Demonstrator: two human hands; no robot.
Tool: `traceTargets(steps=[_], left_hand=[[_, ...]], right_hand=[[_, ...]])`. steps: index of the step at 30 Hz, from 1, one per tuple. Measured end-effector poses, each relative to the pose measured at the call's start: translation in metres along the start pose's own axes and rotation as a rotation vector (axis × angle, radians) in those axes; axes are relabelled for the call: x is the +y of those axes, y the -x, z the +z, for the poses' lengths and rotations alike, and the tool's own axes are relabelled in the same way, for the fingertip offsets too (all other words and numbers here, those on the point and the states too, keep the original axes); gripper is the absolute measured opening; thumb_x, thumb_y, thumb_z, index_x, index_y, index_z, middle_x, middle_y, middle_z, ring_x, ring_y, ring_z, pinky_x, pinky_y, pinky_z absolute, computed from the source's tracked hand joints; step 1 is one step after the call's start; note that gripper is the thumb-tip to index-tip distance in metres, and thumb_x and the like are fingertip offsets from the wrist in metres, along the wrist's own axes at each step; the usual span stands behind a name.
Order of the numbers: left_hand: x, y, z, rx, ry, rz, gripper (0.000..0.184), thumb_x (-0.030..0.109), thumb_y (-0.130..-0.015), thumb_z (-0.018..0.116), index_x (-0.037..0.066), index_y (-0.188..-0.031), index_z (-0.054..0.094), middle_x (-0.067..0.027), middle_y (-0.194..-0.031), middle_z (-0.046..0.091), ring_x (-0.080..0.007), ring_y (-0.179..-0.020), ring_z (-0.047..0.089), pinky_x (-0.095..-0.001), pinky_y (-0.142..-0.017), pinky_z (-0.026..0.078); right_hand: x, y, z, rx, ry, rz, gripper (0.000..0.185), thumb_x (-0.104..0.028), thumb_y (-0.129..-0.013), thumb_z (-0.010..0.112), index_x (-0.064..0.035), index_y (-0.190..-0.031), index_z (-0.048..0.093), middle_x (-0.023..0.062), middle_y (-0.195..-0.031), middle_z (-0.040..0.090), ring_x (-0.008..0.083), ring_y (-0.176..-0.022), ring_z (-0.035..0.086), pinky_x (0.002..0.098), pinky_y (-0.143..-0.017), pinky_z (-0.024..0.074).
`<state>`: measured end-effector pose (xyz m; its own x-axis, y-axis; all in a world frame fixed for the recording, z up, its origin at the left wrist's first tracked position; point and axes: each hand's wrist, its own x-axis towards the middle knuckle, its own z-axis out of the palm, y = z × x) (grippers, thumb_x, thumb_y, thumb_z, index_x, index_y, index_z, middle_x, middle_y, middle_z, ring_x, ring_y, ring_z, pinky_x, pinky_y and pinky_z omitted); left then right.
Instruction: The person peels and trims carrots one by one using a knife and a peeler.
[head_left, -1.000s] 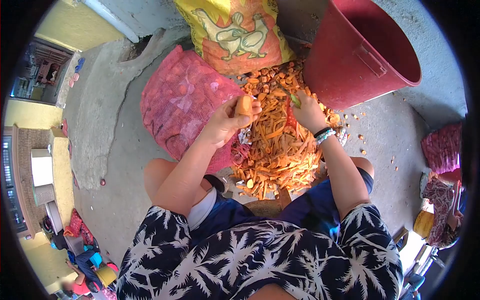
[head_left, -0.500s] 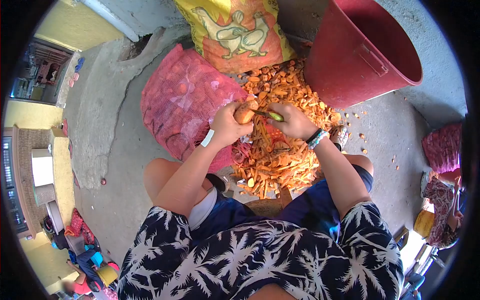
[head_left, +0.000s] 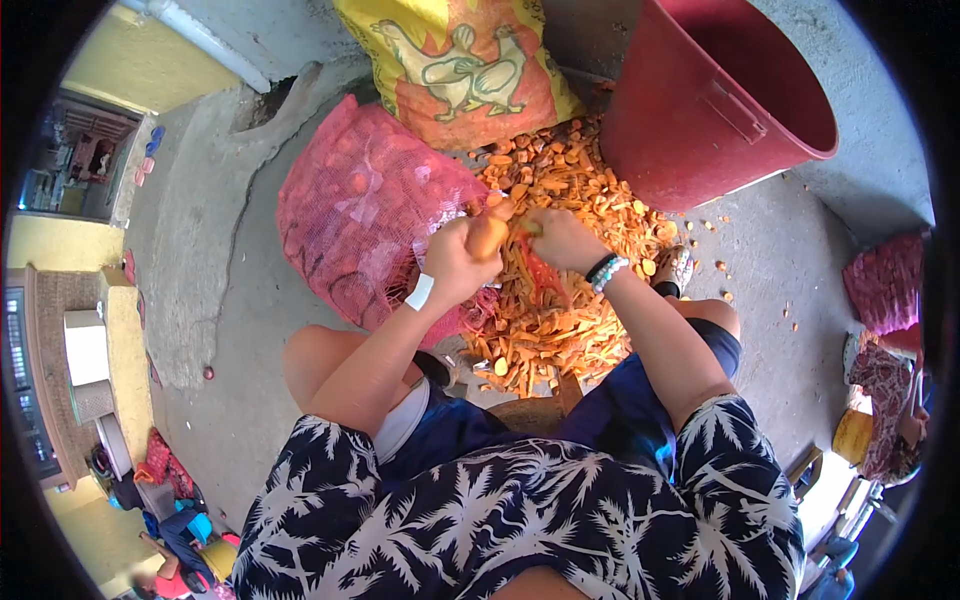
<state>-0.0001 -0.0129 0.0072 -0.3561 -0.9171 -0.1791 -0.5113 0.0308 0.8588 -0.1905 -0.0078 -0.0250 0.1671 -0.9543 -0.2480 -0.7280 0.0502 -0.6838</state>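
Left hand clasps a carrot, its upward face smoother orange than half a second ago, apparently turned or pared.
At 3 o'clock, the right hand grips a blurred green-handled tool; peelings at 4, mesh sack at 10.

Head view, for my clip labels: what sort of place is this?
Probably a paved yard where vegetables are prepared: concrete floor, a mesh sack and a heap of orange peelings.

Both arms forward and inward, left grip in a curl, right grip (back uppermost) just beside it.
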Motion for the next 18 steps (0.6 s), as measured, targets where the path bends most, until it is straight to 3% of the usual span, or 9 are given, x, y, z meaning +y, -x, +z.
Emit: traceTargets(steps=[2,4,7,10,12,14,16,17,18], left_hand=[[0.010,0.011,0.009,0.077,-0.254,0.600,0.029,0.014,-0.062,0.067,-0.001,-0.083,0.054,-0.0124,-0.079,0.058,-0.0209,-0.066,0.056,-0.0322,-0.062,0.046],[0.008,0.016,0.014,0.094,-0.241,0.589,0.034,0.020,-0.066,0.071,-0.001,-0.088,0.055,-0.0150,-0.085,0.057,-0.0244,-0.075,0.056,-0.0341,-0.068,0.045],[-0.007,0.008,-0.001,0.158,0.079,0.087,0.037,0.031,-0.074,0.070,0.000,-0.086,0.055,-0.0087,-0.081,0.056,-0.0170,-0.070,0.054,-0.0329,-0.063,0.044],[-0.021,-0.006,-0.018,0.176,0.550,-0.126,0.045,0.049,-0.083,0.054,0.004,-0.087,0.054,-0.0025,-0.082,0.054,-0.0121,-0.071,0.050,-0.0261,-0.063,0.041],[-0.023,-0.010,-0.020,0.101,0.617,-0.130,0.051,0.054,-0.085,0.047,0.006,-0.101,0.052,-0.0025,-0.079,0.052,-0.0116,-0.070,0.051,-0.0263,-0.059,0.041],[-0.020,-0.009,-0.018,0.005,1.027,-0.250,0.046,0.051,-0.087,0.046,0.008,-0.103,0.050,-0.0046,-0.082,0.054,-0.0154,-0.073,0.054,-0.0282,-0.061,0.043],[-0.019,-0.011,-0.017,-0.033,1.142,-0.294,0.043,0.050,-0.089,0.040,0.010,-0.104,0.049,-0.0061,-0.085,0.055,-0.0188,-0.074,0.056,-0.0310,-0.062,0.045],[-0.022,-0.015,-0.014,-0.051,1.240,-0.332,0.044,0.049,-0.090,0.037,0.010,-0.105,0.049,-0.0063,-0.085,0.055,-0.0203,-0.075,0.056,-0.0325,-0.063,0.045],[-0.018,-0.016,-0.012,-0.072,1.339,-0.370,0.045,0.049,-0.091,0.034,0.009,-0.106,0.048,-0.0065,-0.086,0.054,-0.0217,-0.076,0.056,-0.0340,-0.064,0.045]], right_hand=[[0.039,-0.017,0.013,0.026,0.093,-0.036,0.026,-0.016,-0.077,0.050,0.0013,-0.096,0.054,0.0265,-0.085,0.059,0.0392,-0.080,0.059,0.0444,-0.074,0.0476],[0.033,-0.016,0.008,0.111,0.130,0.151,0.024,-0.018,-0.078,0.051,0.0001,-0.093,0.052,0.0253,-0.080,0.060,0.0396,-0.078,0.059,0.0445,-0.069,0.0487],[0.006,0.001,-0.007,0.274,0.085,0.000,0.022,-0.011,-0.075,0.054,-0.0027,-0.096,0.050,0.0229,-0.073,0.059,0.0397,-0.072,0.059,0.0459,-0.062,0.0476],[-0.008,0.016,-0.020,0.389,0.020,-0.138,0.028,-0.004,-0.072,0.056,-0.0053,-0.098,0.048,0.0221,-0.069,0.058,0.0397,-0.069,0.058,0.0477,-0.059,0.0453],[-0.007,0.020,-0.023,0.454,-0.008,-0.207,0.025,-0.006,-0.073,0.058,-0.0045,-0.097,0.049,0.0222,-0.068,0.057,0.0386,-0.069,0.058,0.0464,-0.058,0.0454],[0.000,0.014,-0.024,0.466,-0.105,-0.212,0.022,-0.009,-0.075,0.061,-0.0043,-0.094,0.051,0.0179,-0.070,0.060,0.0313,-0.065,0.061,0.0410,-0.055,0.0468],[-0.001,0.008,-0.032,0.573,-0.483,-0.032,0.024,-0.008,-0.079,0.062,-0.0023,-0.099,0.050,0.0051,-0.071,0.058,0.0156,-0.054,0.054,0.0288,-0.048,0.0425],[-0.001,0.011,-0.036,0.519,-0.900,-0.001,0.026,-0.013,-0.082,0.063,-0.0015,-0.100,0.049,-0.0003,-0.073,0.055,0.0057,-0.052,0.047,0.0206,-0.045,0.0398],[-0.008,0.014,-0.039,0.516,-0.897,-0.004,0.026,-0.013,-0.082,0.063,-0.0015,-0.100,0.049,-0.0003,-0.073,0.055,0.0057,-0.052,0.047,0.0206,-0.045,0.0398]])
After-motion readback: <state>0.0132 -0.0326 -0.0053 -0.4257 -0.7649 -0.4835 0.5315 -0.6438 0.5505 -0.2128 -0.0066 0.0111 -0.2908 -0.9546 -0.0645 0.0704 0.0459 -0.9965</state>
